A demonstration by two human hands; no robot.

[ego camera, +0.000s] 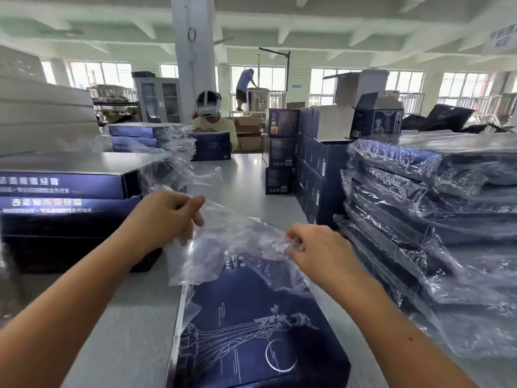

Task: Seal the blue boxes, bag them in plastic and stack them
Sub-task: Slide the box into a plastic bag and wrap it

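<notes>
Daylight from a long row of windows fills a packing room, where a pale grey worktop (246, 180) carries dark blue cartons on every side. At its near edge lies a flat blue box (251, 331) printed with white line art, its far end inside the mouth of a clear plastic bag (235, 247). The left hand (170, 217) pinches the bag's upper left edge between thumb and curled fingers; the right hand (316, 250) is closed on a crumpled bunch of film at the right edge. The film looks thin, slack and slippery (likely to cling and snag on the box corners), so it is best held at the mouth edges and drawn evenly. The box looks stiff and light. Bagged boxes (436, 214) are stacked on the right, unbagged boxes (64, 203) on the left.
</notes>
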